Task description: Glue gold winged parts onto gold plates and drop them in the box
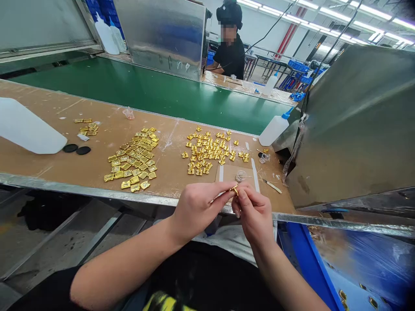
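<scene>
My left hand (199, 205) and my right hand (254, 211) meet over the bench's front edge. Between their pinched fingertips is a small gold-coloured metal piece (235, 190), partly covered by the fingers. Just beyond the hands lies a small coil of thin wire or thread (241, 176), near two white strips on the bench. Farther off, a loose heap of small gold pieces (210, 149) spreads over the brown surface. To its left, several flat square gold pieces (138, 157) lie close together.
A white bottle (29, 125) lies at left beside black discs (83, 150). At right are a blue-tipped bottle (275, 128), a pen-like tool (272, 186) and a metal panel (353, 125). A green belt (145, 86) runs behind; a co-worker (231, 47) is beyond it.
</scene>
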`<state>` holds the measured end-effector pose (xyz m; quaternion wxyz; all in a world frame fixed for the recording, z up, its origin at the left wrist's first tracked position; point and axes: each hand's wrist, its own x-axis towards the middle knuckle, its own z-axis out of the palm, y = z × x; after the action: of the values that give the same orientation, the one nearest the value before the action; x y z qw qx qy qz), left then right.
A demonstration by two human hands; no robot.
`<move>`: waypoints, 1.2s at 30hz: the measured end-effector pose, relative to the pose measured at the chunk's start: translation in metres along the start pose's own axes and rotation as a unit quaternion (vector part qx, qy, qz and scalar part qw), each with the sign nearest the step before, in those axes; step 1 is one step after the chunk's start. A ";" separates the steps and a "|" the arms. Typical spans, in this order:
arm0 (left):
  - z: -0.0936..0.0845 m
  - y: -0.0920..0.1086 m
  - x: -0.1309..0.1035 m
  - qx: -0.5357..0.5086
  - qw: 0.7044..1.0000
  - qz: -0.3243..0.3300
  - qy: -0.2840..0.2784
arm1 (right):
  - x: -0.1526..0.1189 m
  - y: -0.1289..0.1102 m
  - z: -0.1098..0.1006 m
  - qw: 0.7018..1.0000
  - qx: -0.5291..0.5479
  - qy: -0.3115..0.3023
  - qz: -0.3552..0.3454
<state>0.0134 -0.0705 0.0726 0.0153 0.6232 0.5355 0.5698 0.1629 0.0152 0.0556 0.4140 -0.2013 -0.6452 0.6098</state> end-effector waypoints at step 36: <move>-0.038 -0.030 -0.002 -0.580 0.672 -0.460 0.017 | -0.006 0.001 -0.004 0.994 -0.089 0.006 -0.063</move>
<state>-0.0328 -0.0812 0.0661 0.6248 0.1544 0.3163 0.6970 0.1694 0.0135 0.0529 0.4359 -0.1998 -0.7057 0.5216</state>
